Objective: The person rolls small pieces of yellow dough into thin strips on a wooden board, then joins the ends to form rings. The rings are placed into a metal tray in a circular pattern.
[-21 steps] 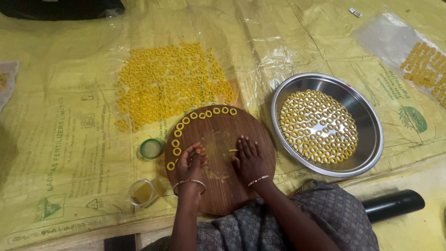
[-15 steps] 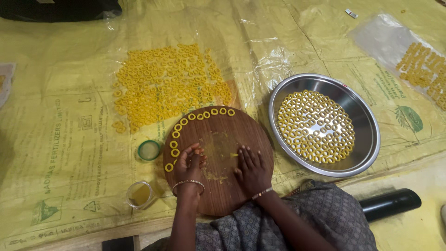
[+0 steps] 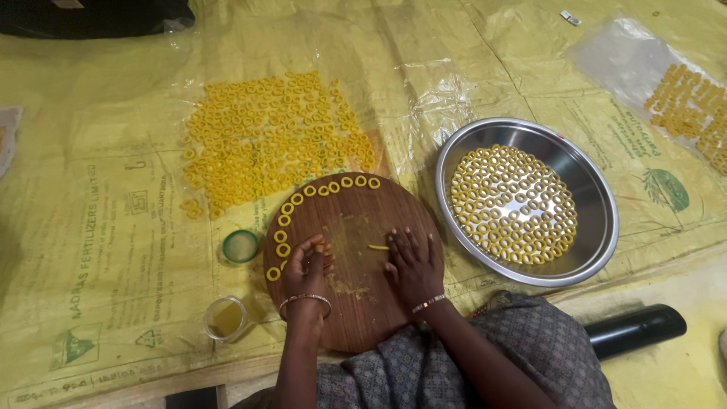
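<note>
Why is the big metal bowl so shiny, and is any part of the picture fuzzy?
Head view: the steel bowl throws back overhead light along its bare inner wall; the clear plastic sheet glints white too. The left hand, right hand and wooden board look sharp; only the far corners seem dimmer.

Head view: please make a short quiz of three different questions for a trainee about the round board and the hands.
1. True or false: the steel bowl is empty.
2. Where do the dough rings lie on the round wooden board? A) in its middle B) along its upper-left edge C) under it
3. Which hand lies flat beside the small dough strip?

Key:
1. False, rings fill it.
2. B
3. The right hand; the left hand is curled.
</note>
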